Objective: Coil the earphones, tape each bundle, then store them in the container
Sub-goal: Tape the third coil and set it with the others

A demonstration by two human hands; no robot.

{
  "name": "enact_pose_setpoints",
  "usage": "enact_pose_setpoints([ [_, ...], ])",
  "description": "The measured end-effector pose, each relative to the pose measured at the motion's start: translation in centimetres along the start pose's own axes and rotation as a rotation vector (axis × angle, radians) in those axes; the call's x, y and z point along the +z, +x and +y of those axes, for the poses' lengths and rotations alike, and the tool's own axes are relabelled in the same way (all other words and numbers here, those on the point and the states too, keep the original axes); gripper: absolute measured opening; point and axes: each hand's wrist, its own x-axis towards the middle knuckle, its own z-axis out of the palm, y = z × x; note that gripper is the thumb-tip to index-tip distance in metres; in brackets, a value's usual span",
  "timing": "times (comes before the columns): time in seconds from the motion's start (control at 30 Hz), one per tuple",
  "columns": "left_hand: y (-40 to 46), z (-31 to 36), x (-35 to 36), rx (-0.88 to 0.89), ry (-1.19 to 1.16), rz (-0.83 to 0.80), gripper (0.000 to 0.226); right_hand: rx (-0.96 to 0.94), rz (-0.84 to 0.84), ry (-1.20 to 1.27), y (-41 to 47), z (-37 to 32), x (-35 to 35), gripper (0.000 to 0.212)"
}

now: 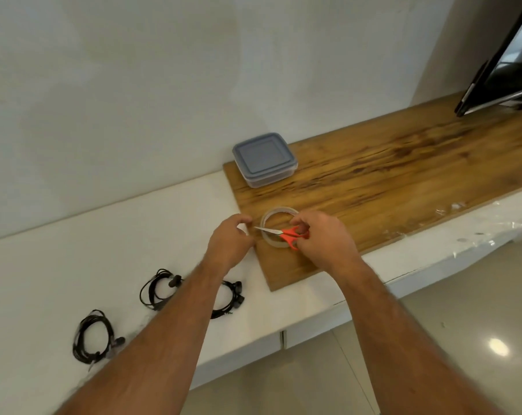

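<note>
Right hand (322,238): grip closed around the handles of small orange-handled scissors (286,233), blades pointing left across a clear roll of adhesive tape (279,227). The roll lies flat on the brown wooden board (388,175) at its near-left end. Left hand (231,239): fingers curled, thumb and fingertips pinched together just left of the roll at the blade tips; whether a tape strip is held cannot be told.

Three coiled bundles of black earphones on the white surface (104,250), near left: one bundle (93,336) nearest, a second (159,289) further right, a third (231,298) partly hidden by the left forearm.

Clear plastic container with grey-blue lid (264,158), lid on, at the board's far-left corner beside the wall.
</note>
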Motion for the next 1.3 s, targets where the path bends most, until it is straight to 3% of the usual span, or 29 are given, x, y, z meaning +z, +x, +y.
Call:
enact_pose_setpoints([
  [0.3, 0.8, 0.0, 0.5, -0.023, -0.098, -0.052, 0.031, -0.027, 0.019, -0.059, 0.1, -0.4, 0.6, 0.032],
  [0.77, 0.1, -1.2, 1.1, -0.004, -0.163, 0.063, 0.004, 0.004, -0.011, -0.113, 0.0, -0.8, 0.6, 0.031],
  [1.0, 0.0, -1.2, 1.1, -0.025, -0.13, 0.092, 0.003, 0.039, -0.047, -0.086, 0.0, -0.6, 0.2, 0.04],
  [1.3, -1.8, -0.7, -0.4, -0.049, -0.011, 0.123, 0.009, 0.084, 0.001, -0.093, -0.2, -0.7, 0.3, 0.03],
])
